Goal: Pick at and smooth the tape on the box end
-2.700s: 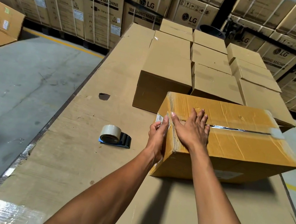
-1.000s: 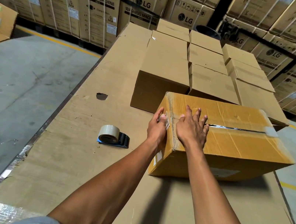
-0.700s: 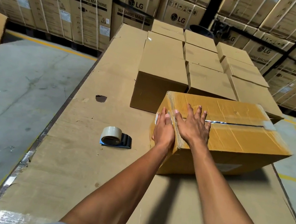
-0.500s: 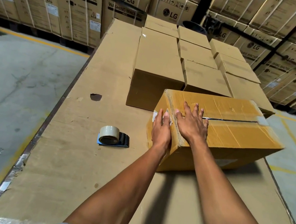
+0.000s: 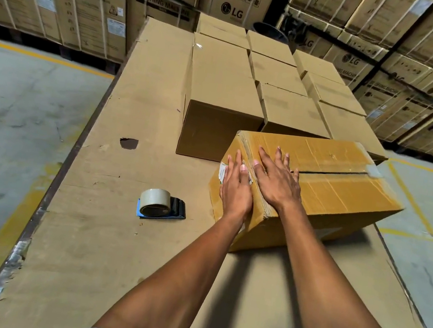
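Clearly, the yellowish carton (image 5: 318,191) under your hands is a stiff corrugated box, but a worn one, so treat it as firm at the corners and weak along the flaps. Your left hand (image 5: 237,188) lies flat, fingers straight, against its near end face, and your right hand (image 5: 276,180) is spread flat on the top, fingers splayed just beside the near end of the centre seam; neither hand curls round anything. You press the carton, you do not grip it.

Judge the weight as moderate: it sits square and does not sag, yet nothing shows what is inside. The clear tape over the top looks glossy, so expect your palms to slide there more than on bare board. If you must lift it, take it under the bottom edges at two opposite ends, not by the flaps, since the seam stands slightly agape along the middle.

It rests on the cardboard-covered table (image 5: 100,244), turned a little askew, touching or just in front of the row of plain brown boxes (image 5: 219,102) behind it. Creases and wrinkled tape strips cross its top, a torn white label shows at the near end, and a tape patch sits at the far end of the seam. The tape dispenser (image 5: 159,204) lies near your left hand, apart from the carton
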